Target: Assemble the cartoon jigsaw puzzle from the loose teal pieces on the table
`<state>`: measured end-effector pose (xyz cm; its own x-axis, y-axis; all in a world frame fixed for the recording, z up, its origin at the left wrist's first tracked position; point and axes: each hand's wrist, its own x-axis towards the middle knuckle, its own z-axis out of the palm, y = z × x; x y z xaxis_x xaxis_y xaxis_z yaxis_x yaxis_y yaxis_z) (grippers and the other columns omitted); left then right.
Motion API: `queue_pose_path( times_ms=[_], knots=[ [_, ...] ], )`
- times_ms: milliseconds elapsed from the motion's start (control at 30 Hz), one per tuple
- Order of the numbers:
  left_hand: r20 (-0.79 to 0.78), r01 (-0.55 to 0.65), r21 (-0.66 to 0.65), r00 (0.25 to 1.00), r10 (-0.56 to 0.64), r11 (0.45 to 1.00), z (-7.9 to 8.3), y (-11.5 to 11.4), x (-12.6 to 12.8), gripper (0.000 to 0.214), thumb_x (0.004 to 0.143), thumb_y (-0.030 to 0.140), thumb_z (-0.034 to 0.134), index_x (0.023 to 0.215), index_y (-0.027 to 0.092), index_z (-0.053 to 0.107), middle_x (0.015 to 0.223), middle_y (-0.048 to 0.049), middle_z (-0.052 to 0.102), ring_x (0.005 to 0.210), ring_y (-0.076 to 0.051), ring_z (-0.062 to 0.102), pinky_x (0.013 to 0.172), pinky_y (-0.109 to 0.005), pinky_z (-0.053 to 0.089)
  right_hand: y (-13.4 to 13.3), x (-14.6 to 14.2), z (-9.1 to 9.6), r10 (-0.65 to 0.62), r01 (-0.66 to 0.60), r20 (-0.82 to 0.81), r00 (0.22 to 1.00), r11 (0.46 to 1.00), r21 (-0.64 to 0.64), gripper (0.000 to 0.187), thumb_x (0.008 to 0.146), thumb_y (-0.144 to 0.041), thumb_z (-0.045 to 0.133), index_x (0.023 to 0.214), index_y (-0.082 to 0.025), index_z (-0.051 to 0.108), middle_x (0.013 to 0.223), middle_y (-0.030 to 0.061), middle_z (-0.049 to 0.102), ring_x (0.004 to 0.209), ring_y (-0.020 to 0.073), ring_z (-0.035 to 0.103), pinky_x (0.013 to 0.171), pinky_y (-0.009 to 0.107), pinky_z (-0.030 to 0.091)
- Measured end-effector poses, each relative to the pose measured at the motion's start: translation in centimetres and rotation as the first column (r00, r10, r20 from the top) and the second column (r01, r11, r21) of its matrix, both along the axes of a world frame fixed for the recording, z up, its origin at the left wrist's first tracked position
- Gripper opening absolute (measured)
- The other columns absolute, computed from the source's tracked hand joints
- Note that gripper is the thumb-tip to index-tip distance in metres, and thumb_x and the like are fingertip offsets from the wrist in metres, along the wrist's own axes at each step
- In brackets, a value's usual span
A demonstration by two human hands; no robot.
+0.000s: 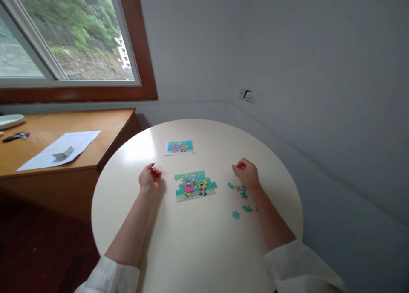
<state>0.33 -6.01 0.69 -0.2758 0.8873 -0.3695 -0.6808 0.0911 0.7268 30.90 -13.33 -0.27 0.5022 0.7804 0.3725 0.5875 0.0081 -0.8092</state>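
Teal pieces [235, 215] lie beside curled right hand [246, 173].

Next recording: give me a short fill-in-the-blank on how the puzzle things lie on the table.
1. The partly assembled cartoon jigsaw puzzle lies on a cream table whose top is ____ in shape.
2. The loose teal jigsaw pieces lie on the puzzle's ____ side, by the right hand.
3. The small printed reference picture lies ____ from the person than the puzzle does.
Missing words: round; right; farther.
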Motion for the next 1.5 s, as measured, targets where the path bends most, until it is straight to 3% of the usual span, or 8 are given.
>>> queue_pose_path(
  times_ms=[200, 400, 667, 1133, 1500],
  knots=[
    [0.013, -0.009, 0.012, 1.0, 0.009, 1.0, -0.08, 0.01, 0.07, 0.007, 0.067, 0.01, 0.052, 0.068, 0.015, 0.049, 0.045, 0.0071, 0.037, 0.037, -0.004, 0.037, 0.04, -0.015, 0.035, -0.01, -0.2, 0.0, 0.082, -0.08, -0.028, 0.996, 0.996, 0.049, 0.034, 0.06, -0.049, 0.061, 0.053, -0.02, 0.044, 0.047, -0.0058, 0.039, 0.045, 0.009, 0.036, 0.045, 0.023, 0.03],
    [0.029, -0.011, 0.005, 1.0, 0.011, 1.0, 0.04, -0.1, 0.09, 0.007, 0.068, 0.008, 0.049, 0.068, 0.015, 0.049, 0.044, 0.0065, 0.038, 0.037, -0.005, 0.037, 0.04, -0.016, 0.035, -0.18, -0.36, 0.08, 0.118, -0.12, 0.043, 0.992, 0.992, 0.043, 0.034, 0.065, -0.048, 0.057, 0.054, -0.021, 0.04, 0.048, -0.0067, 0.034, 0.047, 0.009, 0.033, 0.047, 0.023, 0.029],
    [0.029, -0.013, 0.01, 1.0, 0.013, 1.0, -0.03, -0.03, 0.07, 0.007, 0.067, 0.01, 0.053, 0.068, 0.015, 0.049, 0.045, 0.0069, 0.037, 0.037, -0.005, 0.037, 0.039, -0.016, 0.034, -0.13, -0.45, 0.12, 0.08, -0.086, 0.107, 0.991, 0.995, 0.053, 0.034, 0.067, -0.049, 0.053, 0.054, -0.022, 0.038, 0.048, -0.0067, 0.034, 0.048, 0.0093, 0.032, 0.049, 0.023, 0.029],
    [0.046, -0.019, -0.001, 0.999, 0.02, 1.0, 0.36, -0.34, 0.23, 0.009, 0.068, 0.006, 0.047, 0.067, 0.014, 0.05, 0.044, 0.0058, 0.037, 0.038, -0.006, 0.036, 0.04, -0.016, 0.033, -0.19, -0.21, 0.04, -0.019, 0.021, 0.125, 0.992, 1.0, -0.012, 0.049, 0.056, -0.062, 0.063, 0.046, -0.022, 0.036, 0.041, -0.0069, 0.035, 0.042, 0.0083, 0.03, 0.045, 0.025, 0.027],
    [0.05, -0.021, -0.012, 0.999, 0.022, 1.0, 0.56, -0.37, 0.23, 0.01, 0.07, 0.005, 0.046, 0.068, 0.014, 0.05, 0.043, 0.006, 0.037, 0.037, -0.006, 0.035, 0.04, -0.017, 0.033, 0.02, -0.15, -0.49, -0.051, 0.045, 0.136, 0.989, 0.998, 0.046, 0.051, 0.061, -0.063, 0.06, 0.046, -0.022, 0.033, 0.041, -0.0062, 0.035, 0.042, 0.0087, 0.03, 0.045, 0.025, 0.027]
  ],
)
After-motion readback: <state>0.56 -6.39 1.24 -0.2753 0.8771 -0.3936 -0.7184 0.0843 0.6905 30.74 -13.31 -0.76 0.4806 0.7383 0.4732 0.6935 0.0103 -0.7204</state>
